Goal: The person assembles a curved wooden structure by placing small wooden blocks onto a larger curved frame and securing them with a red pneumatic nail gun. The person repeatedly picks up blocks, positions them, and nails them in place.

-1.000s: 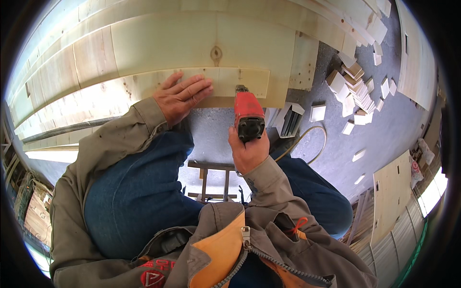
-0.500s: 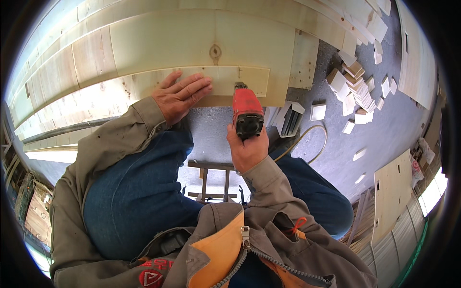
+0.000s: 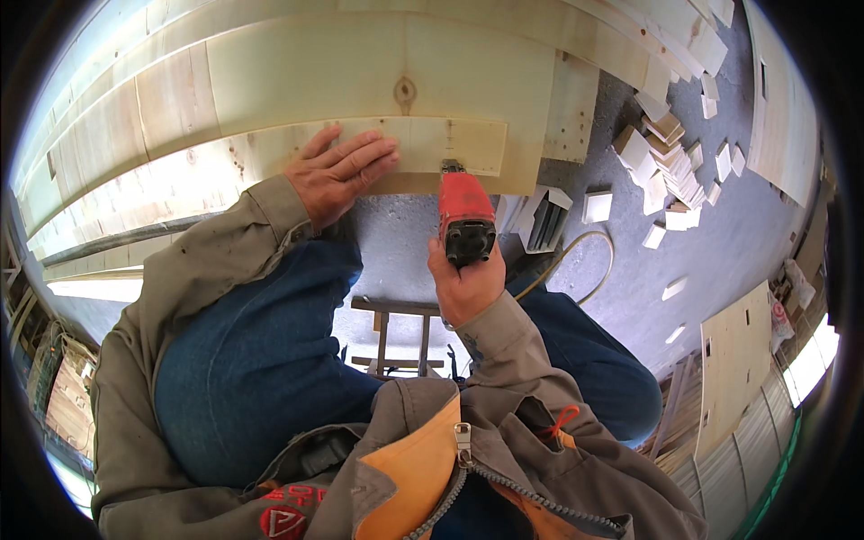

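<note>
My left hand (image 3: 344, 173) lies flat, fingers stretched, on a long pale wooden strip (image 3: 423, 144). This strip rests along the near edge of a wide wooden panel (image 3: 315, 76) with a dark knot. In my right hand (image 3: 468, 286) is a red nail gun (image 3: 464, 200) with a black end cap, my fingers wrapped round its grip. Its nose meets the strip's near edge in the picture, right of my left hand; whether it touches the wood I cannot tell. The hand and tool body hide the trigger.
On the grey floor at the right lies a pile of small wood blocks (image 3: 666, 171). A looped hose (image 3: 607, 261) runs beside my right knee. Behind the hose stands a pale box with dark strips (image 3: 544, 220). Between my legs is a wooden frame (image 3: 396, 308). More boards (image 3: 740, 369) lie right.
The nail gun has drawn slightly back toward me, its nose now closer to the strip's near edge. The panel and strip appear a little farther away. My left hand stays on the strip.
</note>
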`<action>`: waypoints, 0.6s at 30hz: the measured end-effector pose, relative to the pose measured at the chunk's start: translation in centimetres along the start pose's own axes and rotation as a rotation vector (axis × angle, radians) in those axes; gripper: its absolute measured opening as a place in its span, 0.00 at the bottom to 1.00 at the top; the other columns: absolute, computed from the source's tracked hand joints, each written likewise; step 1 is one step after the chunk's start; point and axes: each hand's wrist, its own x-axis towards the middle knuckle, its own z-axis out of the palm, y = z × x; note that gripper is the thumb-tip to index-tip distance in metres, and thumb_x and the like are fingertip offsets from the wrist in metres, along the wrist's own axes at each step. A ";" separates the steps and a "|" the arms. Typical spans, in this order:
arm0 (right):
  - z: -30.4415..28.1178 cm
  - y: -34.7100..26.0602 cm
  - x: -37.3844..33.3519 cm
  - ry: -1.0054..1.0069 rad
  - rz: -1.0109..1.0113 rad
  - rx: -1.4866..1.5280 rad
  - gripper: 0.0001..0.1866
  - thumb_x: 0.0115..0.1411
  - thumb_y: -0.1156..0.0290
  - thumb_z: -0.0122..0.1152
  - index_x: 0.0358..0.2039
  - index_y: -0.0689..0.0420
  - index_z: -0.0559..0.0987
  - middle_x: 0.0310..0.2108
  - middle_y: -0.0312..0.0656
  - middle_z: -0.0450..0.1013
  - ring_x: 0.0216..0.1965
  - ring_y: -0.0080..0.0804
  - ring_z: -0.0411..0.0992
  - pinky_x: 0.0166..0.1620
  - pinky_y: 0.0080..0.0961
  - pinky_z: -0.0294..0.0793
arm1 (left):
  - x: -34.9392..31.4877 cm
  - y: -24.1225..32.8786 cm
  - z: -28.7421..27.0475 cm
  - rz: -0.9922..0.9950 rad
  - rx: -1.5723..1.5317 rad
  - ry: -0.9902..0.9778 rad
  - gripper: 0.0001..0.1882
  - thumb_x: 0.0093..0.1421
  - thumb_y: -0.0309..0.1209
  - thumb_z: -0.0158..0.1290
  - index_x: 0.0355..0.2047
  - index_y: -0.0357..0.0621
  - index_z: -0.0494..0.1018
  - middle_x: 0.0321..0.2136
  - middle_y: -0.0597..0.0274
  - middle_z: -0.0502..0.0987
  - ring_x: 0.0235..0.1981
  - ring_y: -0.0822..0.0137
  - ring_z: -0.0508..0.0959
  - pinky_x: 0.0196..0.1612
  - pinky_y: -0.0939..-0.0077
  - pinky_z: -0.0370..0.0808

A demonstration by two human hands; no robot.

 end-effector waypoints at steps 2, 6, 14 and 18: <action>0.1 0.0 -0.1 -0.001 -0.001 0.029 0.22 0.60 0.70 0.71 0.53 0.58 0.75 0.46 0.52 0.75 0.46 0.52 0.77 0.51 0.39 0.76 | 0.0 0.0 0.0 0.002 0.002 0.005 0.39 0.52 0.23 0.62 0.67 0.54 0.72 0.70 0.65 0.69 0.71 0.64 0.69 0.73 0.49 0.62; 0.2 -0.6 0.0 0.013 -0.020 0.053 0.23 0.60 0.71 0.71 0.54 0.59 0.75 0.46 0.51 0.76 0.46 0.49 0.78 0.51 0.38 0.77 | 0.0 0.0 0.1 0.007 0.013 0.015 0.40 0.52 0.23 0.62 0.68 0.54 0.72 0.70 0.65 0.69 0.71 0.64 0.69 0.73 0.49 0.62; 0.0 -1.0 0.1 0.006 -0.037 0.017 0.24 0.60 0.71 0.71 0.55 0.59 0.75 0.47 0.52 0.75 0.46 0.49 0.78 0.51 0.38 0.77 | -0.1 0.0 0.1 -0.001 0.038 -0.023 0.37 0.60 0.26 0.57 0.71 0.57 0.68 0.73 0.71 0.65 0.73 0.68 0.65 0.75 0.54 0.58; -0.1 -1.1 0.0 -0.002 -0.022 -0.005 0.24 0.60 0.70 0.72 0.55 0.59 0.75 0.47 0.52 0.75 0.47 0.50 0.78 0.51 0.38 0.77 | -0.1 -0.1 0.2 0.004 0.036 -0.007 0.37 0.60 0.25 0.57 0.71 0.57 0.68 0.73 0.71 0.66 0.73 0.68 0.66 0.75 0.53 0.59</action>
